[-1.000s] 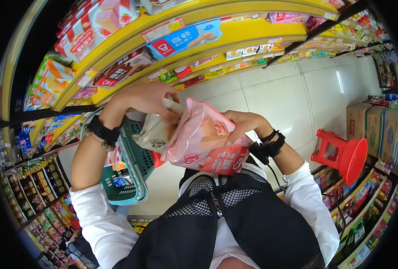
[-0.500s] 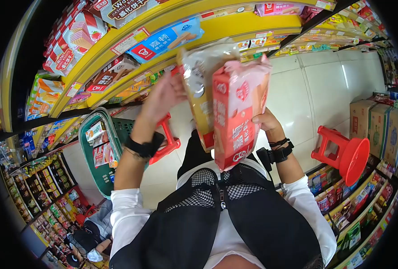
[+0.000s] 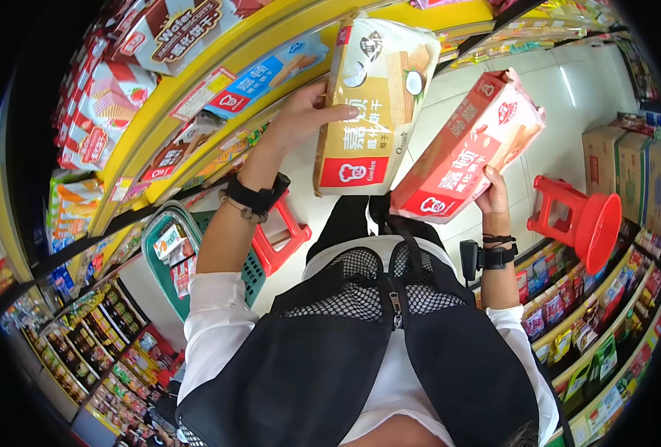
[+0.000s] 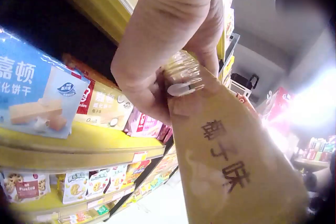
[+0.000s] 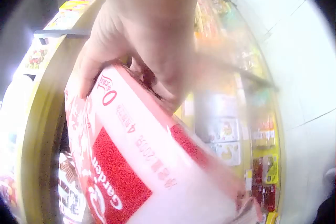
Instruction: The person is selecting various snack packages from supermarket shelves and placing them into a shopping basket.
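Note:
In the head view, my left hand (image 3: pixel 300 119) grips the left side of a gold and white wafer package (image 3: pixel 375 112), thumb across its front. My right hand (image 3: pixel 496 192) holds a pink and red wafer package (image 3: pixel 464 153) by its right edge, tilted to the right. Both fronts face up, the two packages close side by side. The left wrist view has the fingers of my left hand (image 4: pixel 163 40) pinching the side of the gold package (image 4: pixel 226 155). In the right wrist view my right hand (image 5: pixel 142 45) is curled over the edge of the pink package (image 5: pixel 142 150).
Yellow shelves with wafer packages, a blue one (image 3: pixel 267 74) among them, run along the left. A green basket (image 3: pixel 151 257) with a few packages is at lower left, beside a red stool (image 3: pixel 280 235). Another red stool (image 3: pixel 595 223) and cardboard boxes (image 3: pixel 613 167) are at right.
My left hand, free of the packages half a second ago, has taken hold of the gold one. The two packages have moved apart, the pink one going right in my right hand.

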A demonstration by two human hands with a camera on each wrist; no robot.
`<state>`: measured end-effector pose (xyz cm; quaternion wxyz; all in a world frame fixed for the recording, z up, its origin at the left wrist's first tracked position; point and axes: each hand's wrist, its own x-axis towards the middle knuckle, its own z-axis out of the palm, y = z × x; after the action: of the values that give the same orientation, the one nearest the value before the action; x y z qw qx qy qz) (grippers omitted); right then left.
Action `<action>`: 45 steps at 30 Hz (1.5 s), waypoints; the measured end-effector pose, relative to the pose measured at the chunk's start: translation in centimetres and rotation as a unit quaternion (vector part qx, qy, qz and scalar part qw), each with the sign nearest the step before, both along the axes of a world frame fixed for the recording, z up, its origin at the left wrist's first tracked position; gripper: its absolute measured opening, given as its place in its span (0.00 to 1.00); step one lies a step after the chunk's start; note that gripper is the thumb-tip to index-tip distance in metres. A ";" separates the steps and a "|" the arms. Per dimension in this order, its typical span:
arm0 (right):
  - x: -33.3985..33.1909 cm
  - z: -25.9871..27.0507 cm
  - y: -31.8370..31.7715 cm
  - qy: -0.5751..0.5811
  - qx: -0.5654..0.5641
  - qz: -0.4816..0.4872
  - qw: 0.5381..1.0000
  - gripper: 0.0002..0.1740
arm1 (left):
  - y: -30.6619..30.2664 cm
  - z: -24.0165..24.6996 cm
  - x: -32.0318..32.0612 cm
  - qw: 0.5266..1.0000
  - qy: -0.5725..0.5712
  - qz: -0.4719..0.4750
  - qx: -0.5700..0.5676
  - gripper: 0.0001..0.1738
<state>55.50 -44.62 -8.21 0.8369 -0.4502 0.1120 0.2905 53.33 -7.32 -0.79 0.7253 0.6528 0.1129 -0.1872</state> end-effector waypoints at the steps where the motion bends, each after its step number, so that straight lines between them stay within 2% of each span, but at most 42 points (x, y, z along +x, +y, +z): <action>1: 0.1 -0.1 -0.7 -0.003 -0.028 -0.034 0.999 0.35 | 0.0 -0.2 0.8 1.000 -0.015 -0.008 -0.008 0.24; 5: 0.2 -0.4 -2.8 0.015 -0.035 -0.060 0.997 0.32 | -0.4 0.7 4.4 0.997 0.000 -0.075 0.009 0.26; 10: 2.1 -1.1 -4.7 0.054 -0.034 -0.063 0.996 0.32 | -2.1 2.2 9.3 0.986 0.022 -0.114 0.119 0.24; 16: 7.5 -2.7 -8.6 0.096 -0.027 0.018 0.995 0.31 | -3.5 1.6 14.5 0.968 0.002 -0.126 0.217 0.24; 21: 11.9 -3.9 -11.3 0.079 -0.065 0.079 0.992 0.31 | -4.7 -1.2 16.9 0.971 -0.015 -0.113 0.209 0.25; 27: 15.0 -4.1 -12.0 0.112 -0.026 0.076 0.990 0.32 | -7.4 0.4 19.0 0.943 0.029 -0.098 0.317 0.24; 29: 15.3 -4.4 -12.0 0.116 -0.025 0.077 0.990 0.33 | -8.5 1.1 19.5 0.913 -0.036 -0.037 0.406 0.26; 30: 15.5 -4.5 -12.0 0.121 -0.026 0.080 0.989 0.33 | -8.3 0.1 19.9 0.912 -0.037 -0.036 0.407 0.26; 32: 15.8 -4.5 -11.8 0.126 -0.016 0.088 0.988 0.32 | -7.3 -3.4 20.3 0.922 -0.195 0.033 0.332 0.26; 33: 15.8 -4.6 -11.6 0.130 -0.016 0.095 0.987 0.31 | -6.3 -4.7 20.6 0.922 -0.195 0.033 0.334 0.26; 35: 16.2 -4.9 -11.6 0.127 -0.017 0.115 0.985 0.30 | -4.8 -6.6 21.1 0.801 -0.229 -0.012 0.552 0.26; 36: 16.4 -4.8 -11.3 0.129 -0.017 0.114 0.985 0.30 | -5.5 -5.2 21.5 0.802 -0.229 -0.014 0.552 0.26; 38: 16.9 -4.1 -10.8 0.102 -0.019 0.131 0.986 0.30 | -6.8 -2.7 21.9 0.781 -0.013 -0.043 0.622 0.26; 39: 17.1 -3.8 -10.7 0.109 -0.033 0.137 0.984 0.31 | -6.8 -2.8 21.9 0.782 -0.012 -0.045 0.622 0.26; 41: 17.6 -3.6 -10.5 0.107 -0.034 0.137 0.984 0.32 | -6.3 -3.0 21.9 0.731 -0.038 -0.067 0.678 0.27; 45: 18.5 -3.7 -10.2 0.097 -0.038 0.142 0.984 0.33 | -4.8 -5.6 22.2 0.749 -0.003 -0.065 0.659 0.28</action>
<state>74.04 -54.83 -11.91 0.7546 -0.4623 0.1383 0.4446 75.54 -12.16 -6.42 0.1010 0.9750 0.1634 -0.1112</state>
